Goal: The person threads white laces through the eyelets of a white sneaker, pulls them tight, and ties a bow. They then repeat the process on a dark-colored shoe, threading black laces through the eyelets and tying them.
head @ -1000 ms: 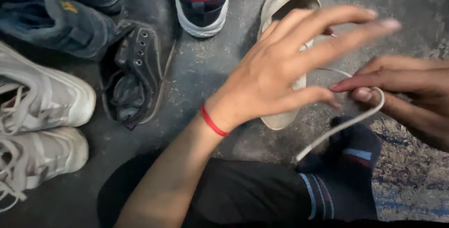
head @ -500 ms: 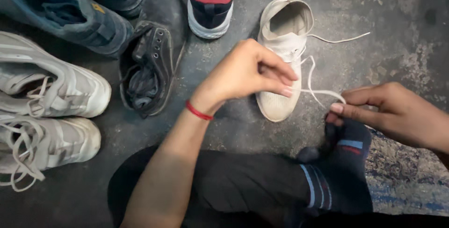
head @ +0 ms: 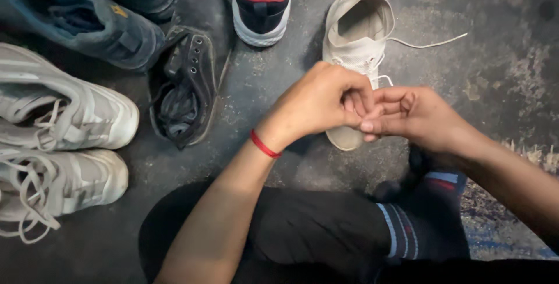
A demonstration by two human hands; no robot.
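A white sneaker (head: 356, 34) lies on the grey concrete floor with its heel pointing away from me. My left hand (head: 317, 103) and my right hand (head: 413, 115) meet over its toe end, fingers pinched together on the white shoelace (head: 428, 44). One loose end of that lace trails off to the right across the floor. A red thread band (head: 265, 144) circles my left wrist. My fingers hide the part of the lace they grip.
A black shoe (head: 186, 86) lies left of the sneaker, a navy and red shoe (head: 262, 2) above it, blue shoes (head: 81, 22) at top left, two grey-white sneakers (head: 58, 144) at the left edge. My leg in black trousers and a striped sock (head: 402, 231) is below.
Both hands have come together over the sneaker's toe. The right hand moved left from the lace loop it held out to the side; the left hand closed its fingers.
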